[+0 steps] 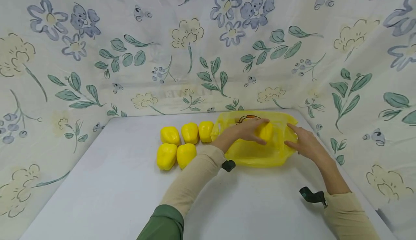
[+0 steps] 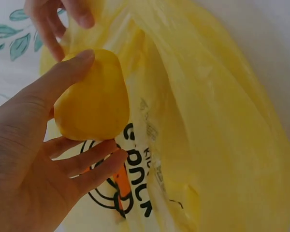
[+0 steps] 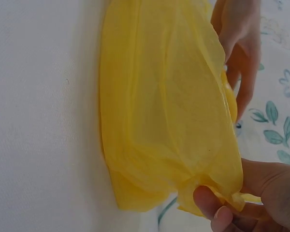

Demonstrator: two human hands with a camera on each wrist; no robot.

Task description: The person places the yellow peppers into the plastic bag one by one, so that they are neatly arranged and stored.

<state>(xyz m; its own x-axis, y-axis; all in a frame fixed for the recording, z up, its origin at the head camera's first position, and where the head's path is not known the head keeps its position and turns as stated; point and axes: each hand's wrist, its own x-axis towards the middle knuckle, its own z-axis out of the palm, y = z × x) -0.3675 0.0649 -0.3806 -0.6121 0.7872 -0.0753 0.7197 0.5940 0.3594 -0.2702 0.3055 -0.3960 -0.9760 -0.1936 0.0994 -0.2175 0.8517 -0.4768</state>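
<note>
My left hand [image 1: 248,129] holds a yellow bell pepper [image 2: 94,99], with the thumb over its top side and the fingers under it. It is over the opening of a yellow plastic bag [image 1: 256,157], which has black lettering and an orange mark printed on it. At the bag's right end, my right hand [image 1: 307,144] grips the edge, and the right wrist view shows the film bunched between thumb and fingers [image 3: 205,200]. Left of the bag, several more yellow bell peppers [image 1: 167,156] stand in two rows on the table. The bag's inside is mostly hidden.
The white table [image 1: 97,182] backs onto a flower-printed cloth [image 1: 182,63] that rises behind it and at the sides. A black camera mount [image 1: 228,165] shows by the left wrist, and another black mount [image 1: 312,195] by the right.
</note>
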